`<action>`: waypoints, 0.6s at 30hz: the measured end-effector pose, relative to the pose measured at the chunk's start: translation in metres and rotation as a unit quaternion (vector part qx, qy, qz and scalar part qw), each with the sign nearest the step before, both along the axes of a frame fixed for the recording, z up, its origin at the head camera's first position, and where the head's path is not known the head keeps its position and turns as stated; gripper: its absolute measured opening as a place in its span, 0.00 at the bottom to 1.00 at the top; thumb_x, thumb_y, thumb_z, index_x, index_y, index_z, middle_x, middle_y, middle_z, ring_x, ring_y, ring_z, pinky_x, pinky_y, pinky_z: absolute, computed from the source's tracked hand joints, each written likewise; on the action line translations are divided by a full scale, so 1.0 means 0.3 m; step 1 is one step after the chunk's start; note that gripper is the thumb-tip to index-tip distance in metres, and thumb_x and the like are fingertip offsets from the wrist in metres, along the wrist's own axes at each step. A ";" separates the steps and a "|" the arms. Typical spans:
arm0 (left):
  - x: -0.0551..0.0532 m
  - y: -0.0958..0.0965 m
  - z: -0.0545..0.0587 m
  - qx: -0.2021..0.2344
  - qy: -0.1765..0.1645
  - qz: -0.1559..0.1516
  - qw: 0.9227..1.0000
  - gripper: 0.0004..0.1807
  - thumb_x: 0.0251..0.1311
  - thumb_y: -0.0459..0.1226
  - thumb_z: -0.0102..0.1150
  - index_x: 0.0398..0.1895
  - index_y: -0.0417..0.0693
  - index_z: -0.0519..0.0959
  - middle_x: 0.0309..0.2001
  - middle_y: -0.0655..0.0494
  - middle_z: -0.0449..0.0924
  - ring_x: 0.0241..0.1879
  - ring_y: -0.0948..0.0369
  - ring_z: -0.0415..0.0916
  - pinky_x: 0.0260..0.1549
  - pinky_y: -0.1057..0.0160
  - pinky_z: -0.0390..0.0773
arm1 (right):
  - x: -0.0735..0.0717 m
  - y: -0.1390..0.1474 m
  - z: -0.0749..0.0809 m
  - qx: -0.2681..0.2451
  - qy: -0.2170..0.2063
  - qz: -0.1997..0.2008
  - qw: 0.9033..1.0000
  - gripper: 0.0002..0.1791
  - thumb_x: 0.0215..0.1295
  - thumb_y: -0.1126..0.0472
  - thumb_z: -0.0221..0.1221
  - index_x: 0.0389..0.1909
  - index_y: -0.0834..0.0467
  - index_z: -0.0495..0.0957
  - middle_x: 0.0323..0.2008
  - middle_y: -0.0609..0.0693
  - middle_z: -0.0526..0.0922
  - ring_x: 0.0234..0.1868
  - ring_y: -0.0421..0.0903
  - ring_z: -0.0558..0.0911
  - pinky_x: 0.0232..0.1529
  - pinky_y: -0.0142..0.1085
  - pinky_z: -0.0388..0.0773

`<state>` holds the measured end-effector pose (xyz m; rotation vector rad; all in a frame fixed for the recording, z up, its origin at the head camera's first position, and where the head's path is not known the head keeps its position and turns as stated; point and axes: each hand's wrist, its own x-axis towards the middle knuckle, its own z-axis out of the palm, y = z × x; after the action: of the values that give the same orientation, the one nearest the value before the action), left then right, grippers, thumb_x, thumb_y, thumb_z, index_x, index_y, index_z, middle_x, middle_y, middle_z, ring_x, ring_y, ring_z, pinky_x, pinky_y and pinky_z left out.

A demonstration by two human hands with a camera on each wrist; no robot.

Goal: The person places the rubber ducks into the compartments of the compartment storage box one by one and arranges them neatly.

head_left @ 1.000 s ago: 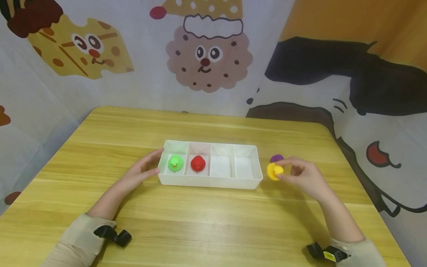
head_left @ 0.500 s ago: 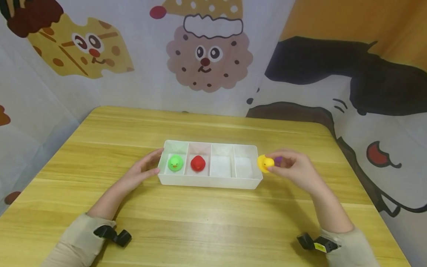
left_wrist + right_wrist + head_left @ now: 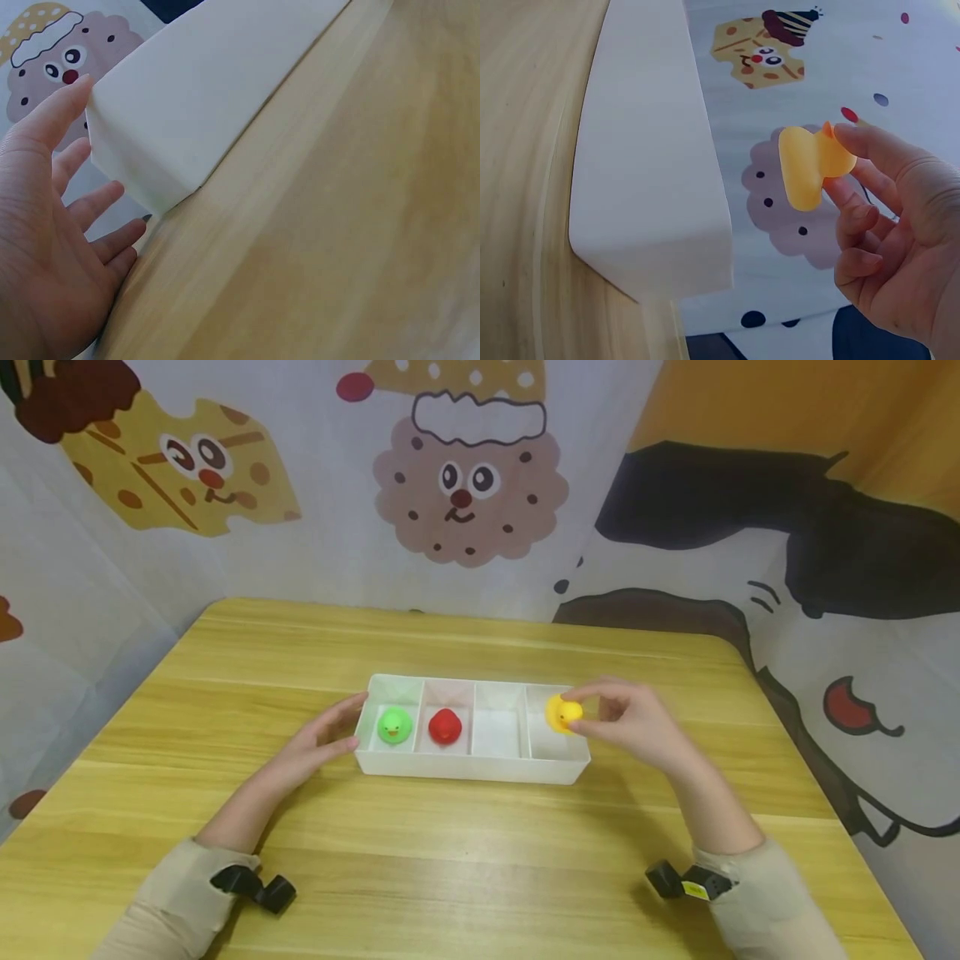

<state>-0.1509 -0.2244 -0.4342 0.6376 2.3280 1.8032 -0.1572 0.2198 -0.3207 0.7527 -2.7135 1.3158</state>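
Note:
In the head view, a white box (image 3: pixel 468 767) with several compartments lies on the table. A green rubber duck (image 3: pixel 394 727) sits in its leftmost compartment and a red rubber duck (image 3: pixel 446 727) in the one beside it. My right hand (image 3: pixel 630 722) pinches a yellow rubber duck (image 3: pixel 559 714) between thumb and fingertips, over the rightmost compartment. The right wrist view shows this yellow duck (image 3: pixel 802 169) held above the box's rim. My left hand (image 3: pixel 318 747) rests against the box's left end, its fingers loosely extended; the left wrist view has the thumb (image 3: pixel 75 97) at the rim corner.
The wooden table (image 3: pixel 450 860) extends around the box on all sides. Behind it hangs a cloth (image 3: pixel 315 568) printed with cartoon figures. Each wrist carries a black camera mount, the left mount (image 3: pixel 255 889) and the right mount (image 3: pixel 690 881).
My right hand has carried the yellow duck leftward from beside the box to over its rightmost compartment. A purple object near it is now hidden from view. The left hand has stayed put.

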 end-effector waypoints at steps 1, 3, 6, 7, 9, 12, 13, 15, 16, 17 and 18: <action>0.000 0.000 0.001 0.000 0.000 0.000 1.000 0.33 0.68 0.32 0.51 0.75 0.50 0.54 0.70 0.40 0.55 0.67 0.41 0.54 0.59 0.32 0.52 | -0.004 -0.006 0.001 0.001 -0.002 0.003 1.000 0.16 0.53 0.59 0.71 0.45 0.52 0.85 0.28 0.48 0.78 0.20 0.45 0.68 0.17 0.33 0.65; 0.001 0.001 0.002 0.000 -0.001 0.000 1.000 0.34 0.68 0.32 0.51 0.75 0.50 0.54 0.70 0.40 0.55 0.66 0.41 0.54 0.59 0.32 0.52 | -0.013 -0.020 0.002 0.001 -0.005 0.012 1.000 0.17 0.53 0.60 0.71 0.45 0.53 0.85 0.26 0.48 0.76 0.20 0.45 0.68 0.17 0.33 0.65; 0.001 0.002 0.003 0.000 -0.002 0.000 1.000 0.34 0.68 0.33 0.51 0.75 0.50 0.54 0.70 0.40 0.56 0.66 0.41 0.54 0.59 0.32 0.52 | -0.025 -0.041 0.004 0.003 -0.008 0.023 1.000 0.16 0.53 0.60 0.71 0.45 0.54 0.85 0.24 0.49 0.75 0.19 0.45 0.68 0.17 0.33 0.64; 0.001 0.001 0.003 0.000 -0.001 0.000 1.000 0.34 0.68 0.33 0.51 0.75 0.50 0.54 0.70 0.40 0.56 0.66 0.41 0.54 0.59 0.32 0.51 | -0.029 -0.049 0.004 0.003 -0.011 0.027 1.000 0.16 0.52 0.60 0.71 0.44 0.54 0.85 0.25 0.49 0.75 0.19 0.45 0.67 0.17 0.33 0.63; 0.001 0.001 0.003 0.001 -0.001 -0.001 1.000 0.34 0.68 0.33 0.51 0.75 0.49 0.54 0.70 0.40 0.56 0.66 0.41 0.54 0.59 0.32 0.51 | -0.034 -0.065 0.006 0.004 -0.017 0.033 0.999 0.16 0.52 0.59 0.71 0.44 0.54 0.85 0.26 0.49 0.76 0.20 0.46 0.68 0.17 0.33 0.63; 0.001 0.000 0.002 0.000 -0.001 -0.001 1.000 0.33 0.68 0.33 0.51 0.75 0.49 0.54 0.70 0.40 0.56 0.67 0.41 0.53 0.59 0.32 0.51 | -0.044 -0.088 0.005 0.005 -0.030 0.042 0.999 0.16 0.52 0.59 0.72 0.44 0.53 0.85 0.29 0.47 0.79 0.20 0.47 0.68 0.18 0.33 0.64; 0.000 0.000 0.002 0.001 0.000 -0.001 1.000 0.33 0.68 0.33 0.51 0.75 0.50 0.54 0.70 0.40 0.56 0.67 0.41 0.53 0.59 0.32 0.51 | -0.047 -0.095 0.004 0.006 -0.033 0.045 0.998 0.16 0.52 0.59 0.72 0.44 0.53 0.85 0.31 0.47 0.80 0.21 0.47 0.69 0.18 0.33 0.64; 0.000 0.000 0.000 0.001 0.000 -0.002 1.000 0.33 0.68 0.33 0.51 0.75 0.50 0.54 0.70 0.40 0.56 0.66 0.41 0.54 0.59 0.32 0.51 | -0.054 -0.108 0.002 0.007 -0.036 0.052 0.998 0.16 0.52 0.59 0.71 0.44 0.53 0.85 0.33 0.47 0.81 0.21 0.48 0.69 0.19 0.33 0.65; -0.001 0.000 0.000 0.001 0.000 -0.002 1.000 0.33 0.68 0.33 0.51 0.75 0.50 0.54 0.70 0.40 0.56 0.66 0.41 0.54 0.59 0.32 0.51 | -0.057 -0.114 0.001 0.009 -0.037 0.054 0.998 0.16 0.52 0.59 0.71 0.44 0.53 0.85 0.34 0.46 0.81 0.21 0.48 0.70 0.19 0.33 0.66; -0.001 0.000 -0.001 0.001 0.000 -0.002 1.000 0.33 0.68 0.33 0.51 0.75 0.50 0.54 0.70 0.40 0.56 0.66 0.41 0.54 0.59 0.32 0.51 | -0.059 -0.119 0.000 0.011 -0.037 0.056 0.998 0.16 0.52 0.59 0.71 0.44 0.53 0.85 0.35 0.46 0.81 0.22 0.48 0.70 0.20 0.33 0.66; -0.001 0.000 -0.001 0.002 0.000 -0.003 1.000 0.33 0.68 0.33 0.51 0.75 0.50 0.54 0.70 0.40 0.56 0.66 0.41 0.54 0.59 0.32 0.50 | -0.063 -0.124 -0.001 0.015 -0.037 0.057 0.998 0.16 0.52 0.59 0.71 0.44 0.52 0.85 0.35 0.46 0.82 0.22 0.48 0.70 0.20 0.33 0.66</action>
<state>-0.1513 -0.2244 -0.4346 0.6451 2.3212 1.8053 -0.1760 0.1825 -0.3211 0.8904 -2.7914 1.3547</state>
